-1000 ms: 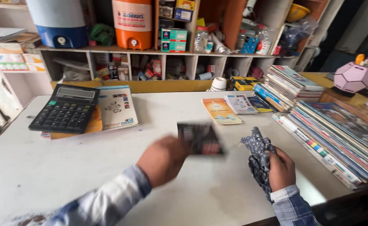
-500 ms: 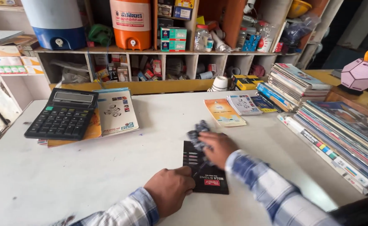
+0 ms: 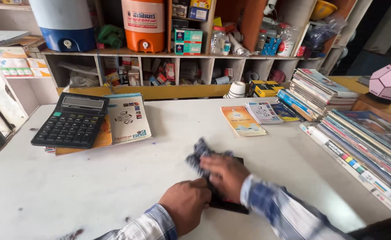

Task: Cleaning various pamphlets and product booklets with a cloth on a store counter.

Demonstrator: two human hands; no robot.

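Observation:
A flat black booklet-like item (image 3: 229,204) lies on the white counter (image 3: 115,178), near the front edge. My left hand (image 3: 185,210) presses down on its left side, fingers curled. My right hand (image 3: 223,174) rests on top of it and holds a crumpled dark blue-grey cloth (image 3: 198,155) that sticks out to the upper left. The right hand is motion-blurred. Both sleeves are blue and white check.
A black calculator (image 3: 71,121) sits on booklets (image 3: 126,116) at the left. Small pamphlets (image 3: 242,120) lie at centre right. Stacks of books and magazines (image 3: 364,133) fill the right side. Shelves with boxes, bottles and two water coolers (image 3: 143,24) stand behind.
The black item came down from my left hand onto the counter. My right hand brought the cloth from the right onto it and has shifted across its top.

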